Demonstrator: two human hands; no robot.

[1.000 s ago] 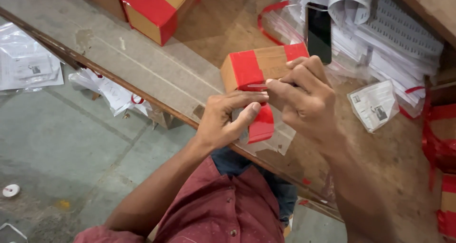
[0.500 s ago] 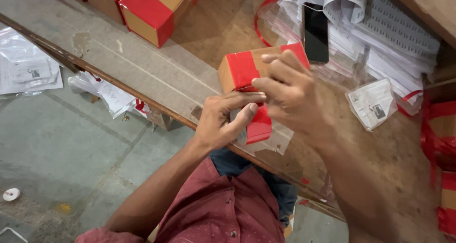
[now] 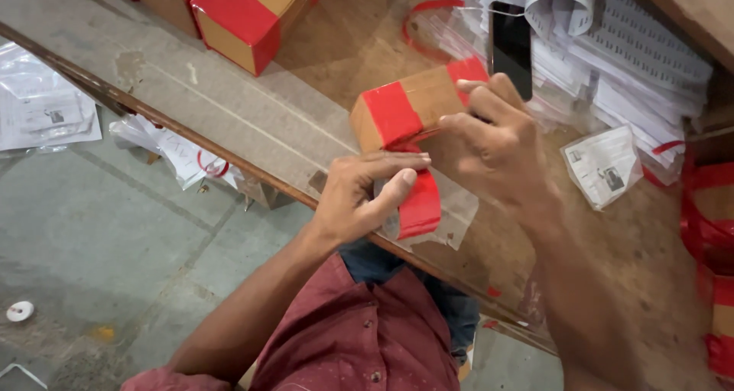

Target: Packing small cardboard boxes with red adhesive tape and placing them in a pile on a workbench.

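We're looking down at the worn wooden desk (image 3: pixel 612 284), and the small brown cardboard box with red tape bands (image 3: pixel 417 104) sits right in the middle of it, near the front edge. The right hand (image 3: pixel 497 142) has slid up along the box since a second ago: it now lies over the far taped end, fingers curled and pressing on top, where before it pinched lower at the tape strip. The left hand (image 3: pixel 363 196) stays put, thumb and fingers closed on the loose red tape strip with its clear backing (image 3: pixel 420 207), which hangs down from the box's near face. So the strip looks drawn taut between box and left hand, with the right now steadying the box itself. Behind the box lies a black phone (image 3: pixel 511 45) on a heap of printed white paper sheets (image 3: pixel 634 77); more red-taped cardboard boxes (image 3: pixel 245 16) stand at the far left.
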